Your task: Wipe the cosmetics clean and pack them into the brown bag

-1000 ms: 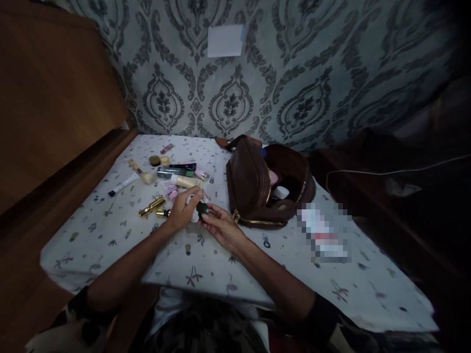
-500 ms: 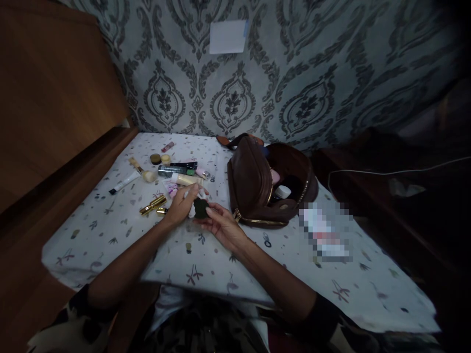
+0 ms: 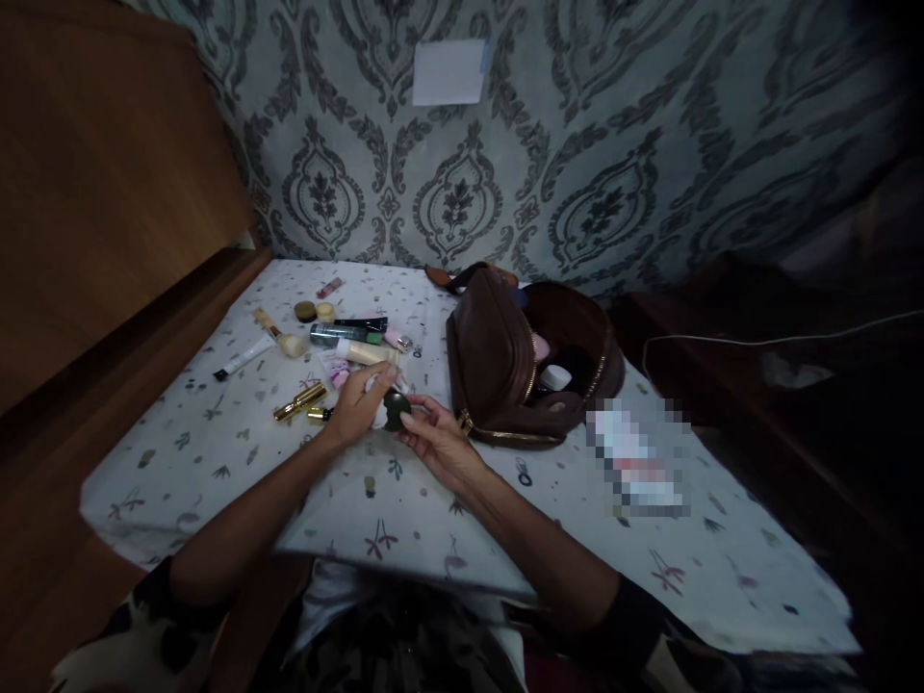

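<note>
Over the middle of the table, my right hand [image 3: 437, 438] pinches the edge of a flat dark green gua sha stone [image 3: 397, 410] with a notched outline. My left hand [image 3: 355, 402] is closed on a white wipe [image 3: 378, 412], which lies against the stone's left side. Just left of that hand lie a gold tube [image 3: 300, 401] and a small gold-capped item [image 3: 318, 415]. Beyond the fingers rest a cream tube [image 3: 362, 352], a grey-green tube [image 3: 336, 334] and a black tube [image 3: 361, 324].
An unzipped brown cosmetic bag [image 3: 487, 351] stands right of my hands, with a white-capped jar [image 3: 555, 376] inside. Makeup brushes [image 3: 291, 345], a white tube [image 3: 249, 356] and small round pots [image 3: 305, 311] lie at left. A blurred-out packet [image 3: 639, 457] is at right.
The stone has turned in my fingers and now shows a shinier, rounded face. The wipe and both hands have shifted only slightly.
</note>
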Motion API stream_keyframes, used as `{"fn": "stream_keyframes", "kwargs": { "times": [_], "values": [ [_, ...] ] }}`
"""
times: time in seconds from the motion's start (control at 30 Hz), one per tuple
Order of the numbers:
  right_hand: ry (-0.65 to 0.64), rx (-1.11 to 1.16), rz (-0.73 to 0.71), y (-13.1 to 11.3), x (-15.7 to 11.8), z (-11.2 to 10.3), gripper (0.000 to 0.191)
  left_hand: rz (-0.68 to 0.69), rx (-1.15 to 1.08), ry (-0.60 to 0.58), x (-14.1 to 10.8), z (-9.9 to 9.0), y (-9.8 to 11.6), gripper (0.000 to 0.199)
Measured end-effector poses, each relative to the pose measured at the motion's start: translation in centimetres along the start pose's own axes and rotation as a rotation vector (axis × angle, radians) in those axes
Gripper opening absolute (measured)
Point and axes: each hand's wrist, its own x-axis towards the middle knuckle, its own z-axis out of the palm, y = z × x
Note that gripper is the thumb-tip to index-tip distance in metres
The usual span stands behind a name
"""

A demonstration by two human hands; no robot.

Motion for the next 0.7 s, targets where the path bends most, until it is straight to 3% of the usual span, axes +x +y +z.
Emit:
{"fn": "stream_keyframes", "kwargs": {
  "times": [0.3, 0.47, 0.57, 0.7],
  "values": [
    [-0.024, -0.104, -0.033, -0.2, -0.3, 0.1, 0.038, -0.059, -0.099, 0.085, 0.3, 0.0, 0.2, 0.057],
    [-0.079, -0.348, -0.119, 0.5, -0.3, -0.1, 0.048, -0.057, -0.063, 0.068, 0.1, 0.3, -0.2, 0.05],
    [-0.034, -0.536, -0.245, 1.0, -0.3, -0.3, 0.053, -0.022, 0.0, 0.037, 0.0, 0.5, -0.4, 0.046],
    [0.036, -0.759, -0.463, 1.0, -0.5, -0.5, 0.044, 0.031, 0.076, -0.043, -0.1, 0.5, -0.2, 0.046]
  ]
}}
